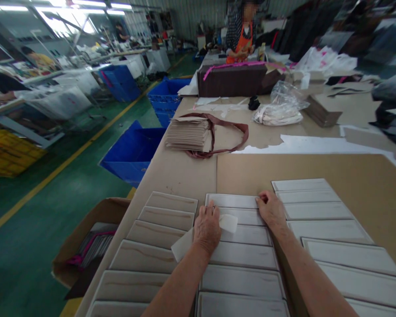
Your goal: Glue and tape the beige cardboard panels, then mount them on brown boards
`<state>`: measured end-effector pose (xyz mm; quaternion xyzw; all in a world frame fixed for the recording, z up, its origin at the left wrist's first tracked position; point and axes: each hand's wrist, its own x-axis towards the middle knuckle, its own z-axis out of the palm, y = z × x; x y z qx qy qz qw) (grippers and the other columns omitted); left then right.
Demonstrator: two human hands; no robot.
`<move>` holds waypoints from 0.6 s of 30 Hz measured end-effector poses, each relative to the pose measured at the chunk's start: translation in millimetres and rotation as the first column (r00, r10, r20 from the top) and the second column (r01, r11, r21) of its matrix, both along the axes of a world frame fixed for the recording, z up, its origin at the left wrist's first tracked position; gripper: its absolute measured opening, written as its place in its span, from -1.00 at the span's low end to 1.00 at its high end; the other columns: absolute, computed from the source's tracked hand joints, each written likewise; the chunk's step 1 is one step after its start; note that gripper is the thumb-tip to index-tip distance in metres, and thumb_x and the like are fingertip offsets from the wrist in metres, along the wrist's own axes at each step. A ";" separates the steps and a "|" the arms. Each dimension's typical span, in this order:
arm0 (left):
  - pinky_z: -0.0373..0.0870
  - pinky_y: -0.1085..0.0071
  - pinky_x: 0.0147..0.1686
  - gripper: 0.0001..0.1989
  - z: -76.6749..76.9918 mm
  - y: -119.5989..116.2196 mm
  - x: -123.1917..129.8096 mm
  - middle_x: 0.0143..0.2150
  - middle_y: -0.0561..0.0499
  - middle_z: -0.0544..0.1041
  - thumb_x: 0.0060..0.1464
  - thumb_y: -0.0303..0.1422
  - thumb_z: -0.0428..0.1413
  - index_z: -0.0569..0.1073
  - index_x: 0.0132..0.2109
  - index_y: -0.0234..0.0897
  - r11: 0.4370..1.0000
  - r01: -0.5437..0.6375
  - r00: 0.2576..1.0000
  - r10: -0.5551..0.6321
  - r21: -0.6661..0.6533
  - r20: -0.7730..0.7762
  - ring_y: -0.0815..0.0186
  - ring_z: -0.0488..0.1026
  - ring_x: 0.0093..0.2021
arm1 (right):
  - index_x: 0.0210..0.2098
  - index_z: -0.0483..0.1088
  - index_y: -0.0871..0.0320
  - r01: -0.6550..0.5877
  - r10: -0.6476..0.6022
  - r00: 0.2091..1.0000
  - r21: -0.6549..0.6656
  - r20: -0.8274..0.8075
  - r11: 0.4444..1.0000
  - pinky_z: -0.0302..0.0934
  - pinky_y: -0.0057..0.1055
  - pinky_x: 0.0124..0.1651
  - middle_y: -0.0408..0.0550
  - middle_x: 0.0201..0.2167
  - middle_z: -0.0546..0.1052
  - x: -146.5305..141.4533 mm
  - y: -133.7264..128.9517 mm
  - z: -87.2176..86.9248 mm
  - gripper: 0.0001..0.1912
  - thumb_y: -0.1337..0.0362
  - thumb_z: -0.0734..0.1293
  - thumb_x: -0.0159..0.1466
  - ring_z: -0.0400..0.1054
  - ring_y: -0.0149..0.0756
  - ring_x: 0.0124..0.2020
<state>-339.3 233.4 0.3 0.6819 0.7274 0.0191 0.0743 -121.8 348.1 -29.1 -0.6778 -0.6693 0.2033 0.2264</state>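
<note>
Three columns of flat rectangular panels with dark edges lie overlapped before me. My left hand [207,226] rests over the left end of the middle column, its fingers bent. Under its palm, a pale blank strip [229,223] sticks out on both sides. At the right end of the topmost white panel [232,201] in that column, my right hand [271,210] pinches the corner between thumb and fingers. To the left runs a column of beige panels [166,215] with wavy brown streaks; on the right is another column of white panels [312,197].
A stack of beige pieces [188,134] with a brown strap [246,134] sits farther up the table. Beyond are a plastic bag [280,110] and a dark brown block [232,81]. Blue bins [132,149] and a cardboard box [64,246] stand left. A person in an orange apron [244,42] stands opposite.
</note>
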 end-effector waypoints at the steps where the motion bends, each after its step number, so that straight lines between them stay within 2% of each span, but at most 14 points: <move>1: 0.27 0.23 0.10 -0.56 -0.8 -0.1 -0.3 0.30 -0.12 0.25 0.10 -0.53 -0.06 0.36 0.13 -0.31 1.000 -0.001 1.000 0.001 0.002 0.005 0.11 0.22 0.06 | -0.22 0.38 0.17 0.004 -0.004 1.000 0.029 0.028 1.000 0.19 -0.34 -0.22 0.00 -0.29 0.47 1.1 -0.6 2.2 -0.81 0.29 0.26 0.16 0.35 -0.25 -0.31; 3: 0.28 0.24 0.10 -0.57 -2.0 -0.3 -0.6 0.30 -0.10 0.25 0.10 -0.53 -0.06 0.36 0.13 -0.29 1.000 -0.006 1.000 0.006 0.008 0.012 0.12 0.21 0.06 | -0.18 0.38 0.19 0.019 -0.024 0.998 0.090 0.050 0.996 0.20 -0.33 -0.20 0.07 -0.17 0.44 2.4 -2.3 8.3 -0.75 0.34 0.24 0.14 0.35 -0.24 -0.27; 5: 0.29 0.24 0.08 -0.56 -2.2 -0.4 -0.5 0.30 -0.08 0.24 0.09 -0.52 -0.05 0.36 0.13 -0.28 1.000 -0.010 1.000 0.010 0.007 0.015 0.11 0.21 0.07 | -0.17 0.38 0.20 0.054 -0.052 0.998 0.112 -0.026 0.992 0.22 -0.32 -0.18 0.07 -0.17 0.44 0.2 -4.1 14.8 -0.72 0.33 0.24 0.11 0.35 -0.23 -0.26; 7: 0.30 0.23 0.07 -0.56 -1.6 -0.4 -0.3 0.30 -0.08 0.24 0.09 -0.52 -0.05 0.36 0.13 -0.27 1.000 -0.016 1.000 0.016 0.002 0.013 0.10 0.21 0.08 | -0.18 0.39 0.19 0.063 -0.049 0.980 0.068 -0.191 0.996 0.24 -0.31 -0.15 0.01 -0.25 0.47 -6.7 -5.5 18.4 -0.72 0.25 0.26 0.13 0.36 -0.23 -0.27; 10: 0.29 0.22 0.07 -0.56 -0.7 -0.5 -0.1 0.29 -0.09 0.25 0.08 -0.53 -0.04 0.37 0.12 -0.28 1.000 -0.014 1.000 0.014 0.009 0.011 0.11 0.22 0.07 | -0.17 0.39 0.16 -0.076 0.046 0.933 -0.071 -0.357 0.995 0.27 -0.31 -0.16 -0.05 -0.33 0.51 -24.0 -7.3 16.1 -0.71 0.13 0.24 0.19 0.39 -0.24 -0.30; 13: 0.27 0.23 0.10 -0.54 -1.4 -0.7 0.0 0.29 -0.10 0.25 0.05 -0.55 -0.02 0.37 0.12 -0.28 0.999 -0.013 1.000 0.012 0.031 0.015 0.12 0.23 0.06 | -0.22 0.40 0.13 -0.189 0.162 0.943 -0.067 -0.289 0.980 0.25 -0.30 -0.11 -0.05 -0.30 0.52 -41.3 -12.0 9.6 -0.79 0.22 0.20 0.23 0.38 -0.23 -0.25; 18: 0.24 0.24 0.12 -0.49 -2.6 -0.8 0.5 0.30 -0.07 0.25 0.05 -0.58 -0.05 0.34 0.16 -0.28 0.998 -0.021 1.000 0.021 0.051 -0.004 0.13 0.22 0.06 | -0.18 0.41 0.13 -0.294 0.300 0.953 0.115 -0.042 0.949 0.20 -0.31 -0.03 0.03 -0.22 0.47 -58.2 -31.2 9.3 -0.78 0.38 0.15 0.29 0.32 -0.20 -0.15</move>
